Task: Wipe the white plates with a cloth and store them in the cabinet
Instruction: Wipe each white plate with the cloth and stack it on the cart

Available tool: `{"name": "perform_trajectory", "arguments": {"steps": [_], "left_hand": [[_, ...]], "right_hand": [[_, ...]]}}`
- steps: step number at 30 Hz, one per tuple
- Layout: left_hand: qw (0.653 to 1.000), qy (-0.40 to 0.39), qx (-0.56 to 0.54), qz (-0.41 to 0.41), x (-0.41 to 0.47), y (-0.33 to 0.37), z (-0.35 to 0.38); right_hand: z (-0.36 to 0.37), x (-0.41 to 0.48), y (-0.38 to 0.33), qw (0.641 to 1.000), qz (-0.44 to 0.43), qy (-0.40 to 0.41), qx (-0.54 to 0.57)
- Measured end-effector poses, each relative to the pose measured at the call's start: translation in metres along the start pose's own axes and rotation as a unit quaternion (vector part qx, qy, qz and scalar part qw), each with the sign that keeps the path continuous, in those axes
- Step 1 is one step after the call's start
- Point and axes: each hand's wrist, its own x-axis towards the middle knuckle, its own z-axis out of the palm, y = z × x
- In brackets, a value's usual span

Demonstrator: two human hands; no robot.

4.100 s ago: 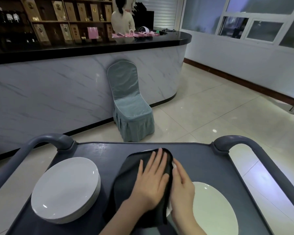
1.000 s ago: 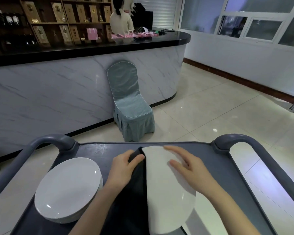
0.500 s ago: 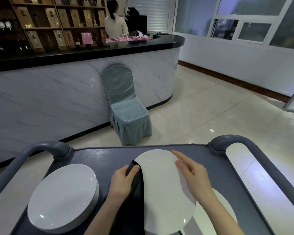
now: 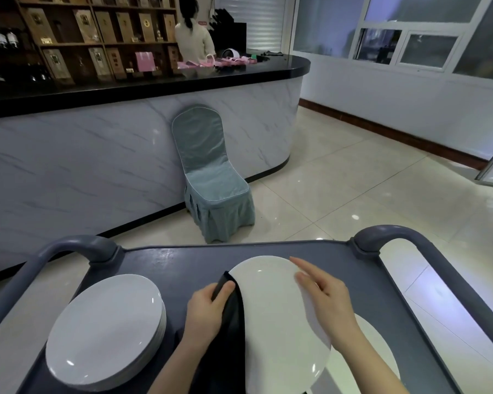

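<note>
The left grip (image 4: 211, 305) is clamped on the dark cloth (image 4: 234, 336), thumb on top, pinching it against the left rim of the held plate (image 4: 271, 317). The cloth hangs down along that rim toward the wearer. The right grip (image 4: 328, 302) is apart: its fingers lie straight and loose over the right side of the held plate, touching it near the rim.

The held plate is white, tilted up with its face toward the camera, above the middle of the grey cart (image 4: 182, 260). Left of the held plate, a stack of white plates (image 4: 103, 331) rests on the cart top. Below and right of the held plate, partly hidden by the right forearm, a single white plate (image 4: 382, 351) lies flat on the cart.

Beyond the held plate, past the cart's far edge, a blue-green covered chair (image 4: 211, 177) stands on the tiled floor against a marble-fronted bar (image 4: 97, 155). Behind the bar a person (image 4: 192, 38) stands by shelves (image 4: 83, 32) of boxes and bottles.
</note>
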Motion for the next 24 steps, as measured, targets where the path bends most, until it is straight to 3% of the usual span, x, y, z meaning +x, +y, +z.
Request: {"name": "perform_trajectory", "arguments": {"steps": [4, 7, 9, 11, 14, 18, 20, 24], "left_hand": [[0.995, -0.070, 0.060, 0.038, 0.014, 0.016, -0.011], [0.967, -0.194, 0.111, 0.122, 0.021, 0.035, -0.013], [0.955, -0.229, 0.120, 0.146, 0.020, 0.039, -0.012], [0.974, -0.182, 0.071, 0.111, 0.019, 0.035, -0.015], [0.999, -0.019, -0.046, 0.003, 0.012, 0.022, -0.013], [0.957, 0.171, -0.192, -0.135, -0.015, 0.013, 0.014], [0.948, 0.182, -0.210, -0.152, -0.018, 0.013, 0.017], [0.961, 0.148, -0.198, -0.126, -0.006, 0.016, -0.001]], "right_hand": [[0.005, -0.004, 0.002, 0.999, 0.007, -0.031, -0.021], [0.014, 0.001, -0.010, 0.982, -0.012, -0.156, -0.103], [0.016, 0.006, -0.018, 0.972, -0.022, -0.199, -0.123], [0.010, 0.013, -0.024, 0.979, -0.034, -0.172, -0.107], [0.008, 0.016, -0.024, 0.999, -0.030, -0.017, -0.026], [0.048, -0.004, -0.013, 0.968, 0.018, 0.228, 0.105], [0.057, -0.013, -0.006, 0.964, 0.018, 0.239, 0.113], [0.036, -0.006, -0.002, 0.990, -0.001, 0.114, 0.081]]}}
